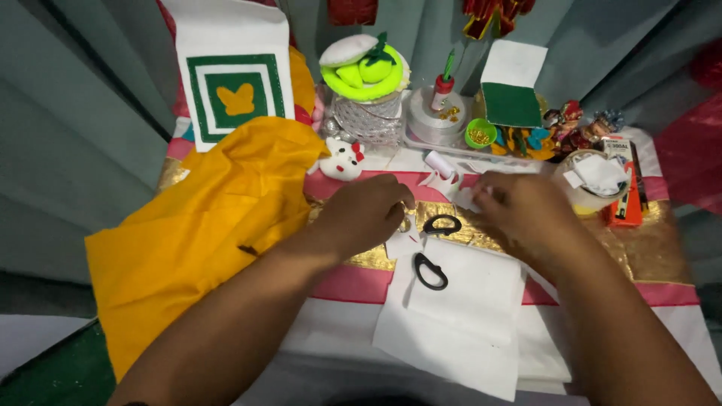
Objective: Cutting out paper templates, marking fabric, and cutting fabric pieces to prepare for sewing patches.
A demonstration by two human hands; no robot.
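Observation:
My left hand (366, 213) rests knuckles-up over the table's gold band, its fingers curled by a small white scrap (403, 244); whether it pinches anything is hidden. My right hand (519, 213) is closed on a small white felt piece (466, 198) at its fingertips. Black-handled scissors (434, 248) lie between the hands, partly on a large white felt sheet (462, 316). A big yellow felt sheet (203, 225) lies under my left forearm.
At the back stand a white-and-green felt panel with a yellow butterfly (235, 94), a lime felt craft on a jar (366, 75), a small white plush toy (342, 160), a red bottle (442, 90), a green bead bowl (480, 134), a bowl of white scraps (594, 180), an orange box (623, 188).

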